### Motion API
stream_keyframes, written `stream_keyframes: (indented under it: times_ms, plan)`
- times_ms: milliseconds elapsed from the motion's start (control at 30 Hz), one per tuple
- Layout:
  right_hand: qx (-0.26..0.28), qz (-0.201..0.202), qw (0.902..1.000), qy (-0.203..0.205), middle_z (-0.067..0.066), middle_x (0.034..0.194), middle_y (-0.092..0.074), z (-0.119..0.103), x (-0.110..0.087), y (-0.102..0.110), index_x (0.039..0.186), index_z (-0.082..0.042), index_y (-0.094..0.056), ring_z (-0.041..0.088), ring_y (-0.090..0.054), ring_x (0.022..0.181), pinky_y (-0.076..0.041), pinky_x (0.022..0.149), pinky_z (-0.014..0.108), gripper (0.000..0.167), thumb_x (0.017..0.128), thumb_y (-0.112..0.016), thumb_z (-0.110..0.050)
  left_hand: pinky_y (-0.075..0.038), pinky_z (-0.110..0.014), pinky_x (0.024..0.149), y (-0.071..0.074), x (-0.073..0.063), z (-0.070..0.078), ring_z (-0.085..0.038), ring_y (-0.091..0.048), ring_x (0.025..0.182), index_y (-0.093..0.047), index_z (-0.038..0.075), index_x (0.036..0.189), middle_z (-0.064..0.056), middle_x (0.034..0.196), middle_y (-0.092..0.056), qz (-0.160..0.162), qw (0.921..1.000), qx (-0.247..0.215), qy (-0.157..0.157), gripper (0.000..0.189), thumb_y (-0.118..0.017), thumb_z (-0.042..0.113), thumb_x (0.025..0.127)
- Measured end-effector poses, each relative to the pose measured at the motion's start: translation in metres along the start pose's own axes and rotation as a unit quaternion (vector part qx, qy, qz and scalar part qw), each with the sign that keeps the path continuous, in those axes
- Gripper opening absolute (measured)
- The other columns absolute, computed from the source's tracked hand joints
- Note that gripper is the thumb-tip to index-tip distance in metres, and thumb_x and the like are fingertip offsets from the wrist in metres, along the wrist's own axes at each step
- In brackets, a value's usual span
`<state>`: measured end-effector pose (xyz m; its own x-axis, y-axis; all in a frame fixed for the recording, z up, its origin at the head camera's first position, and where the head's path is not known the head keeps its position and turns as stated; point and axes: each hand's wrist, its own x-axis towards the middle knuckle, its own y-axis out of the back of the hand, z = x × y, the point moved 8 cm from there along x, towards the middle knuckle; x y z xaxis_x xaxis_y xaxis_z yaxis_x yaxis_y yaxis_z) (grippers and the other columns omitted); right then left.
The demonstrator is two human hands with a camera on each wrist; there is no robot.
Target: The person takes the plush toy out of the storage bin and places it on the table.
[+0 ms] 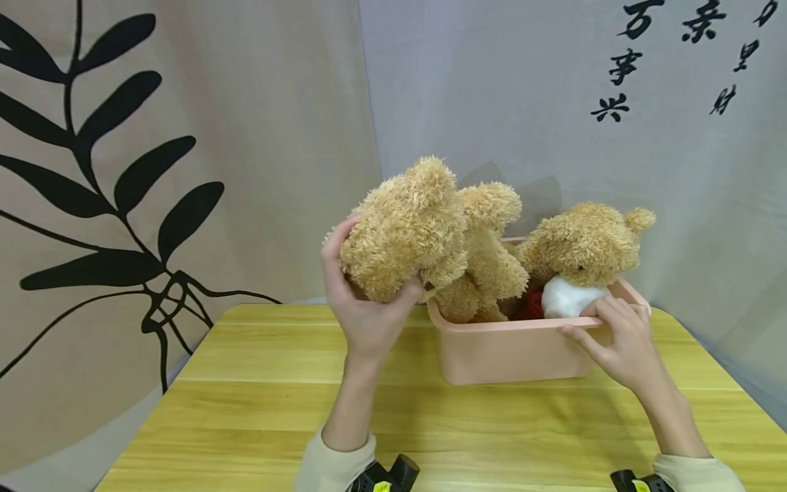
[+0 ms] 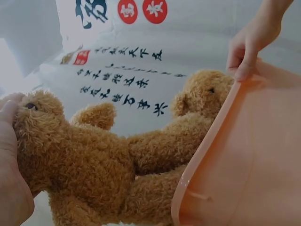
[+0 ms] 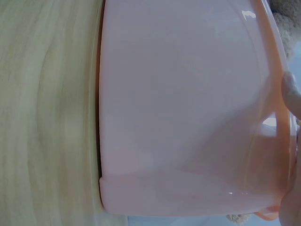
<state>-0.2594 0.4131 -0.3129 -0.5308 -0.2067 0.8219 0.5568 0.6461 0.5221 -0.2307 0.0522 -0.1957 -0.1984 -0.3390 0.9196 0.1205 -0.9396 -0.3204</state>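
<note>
Your right hand [image 1: 621,338] pinches the pink bin [image 1: 510,352] at its near rim; slackening could let it slide. At the bin's left, your left hand [image 1: 369,314] grips one bear [image 1: 408,232] by the head; its legs might snag the second bear [image 1: 581,239] inside.

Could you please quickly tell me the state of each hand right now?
Left hand: closed, holding a teddy bear.
Right hand: closed, gripping the pink bin.
</note>
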Motion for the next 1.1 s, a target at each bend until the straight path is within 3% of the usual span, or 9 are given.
stream_keyframes:
  times_ms: [367, 800, 933, 1100]
  plan:
    - [0.001, -0.006, 1.0000, 0.003, -0.009, 0.079, -0.056, 0.000, 0.002, 0.001, 0.080, -0.015, -0.058, 0.003, -0.044, 0.077, -0.025, 0.082, 0.044, 0.048, 0.089, -0.065, -0.062, -0.049, -0.055, 0.099, 0.026, -0.001, -0.007, -0.039, -0.056, 0.114, -0.042, -0.015, 0.128, -0.018, 0.127, -0.057, 0.056, 0.9984, 0.002, 0.013, 0.072, -0.073, 0.009, 0.067]
    - [0.009, 0.003, 1.0000, 0.001, -0.004, 0.078, -0.059, 0.001, 0.000, -0.002, 0.081, -0.012, -0.061, 0.009, -0.046, 0.080, -0.026, 0.081, 0.044, 0.056, 0.088, -0.061, -0.068, -0.050, -0.051, 0.098, 0.059, 0.012, -0.007, -0.038, -0.057, 0.109, -0.049, -0.011, 0.126, -0.019, 0.122, -0.059, 0.118, 0.9926, 0.027, -0.011, 0.089, -0.087, 0.048, 0.072]
    - [0.010, 0.006, 0.9999, 0.004, -0.003, 0.078, -0.059, 0.002, 0.000, -0.002, 0.080, -0.012, -0.061, 0.008, -0.046, 0.079, -0.027, 0.080, 0.044, 0.058, 0.088, -0.058, -0.070, -0.050, -0.049, 0.097, 0.068, 0.018, -0.005, -0.039, -0.055, 0.110, -0.048, -0.009, 0.125, -0.021, 0.122, -0.058, 0.131, 0.9913, 0.009, -0.016, 0.093, -0.090, 0.051, 0.069]
    - [0.003, 0.017, 0.9998, 0.012, -0.003, 0.076, -0.058, 0.002, 0.000, 0.000, 0.079, -0.012, -0.061, 0.010, -0.047, 0.078, -0.026, 0.081, 0.043, 0.060, 0.087, -0.057, -0.071, -0.049, -0.049, 0.099, 0.080, 0.026, -0.002, -0.037, -0.055, 0.109, -0.049, -0.010, 0.122, -0.020, 0.120, -0.057, 0.139, 0.9896, 0.029, -0.023, 0.096, -0.091, 0.055, 0.065]
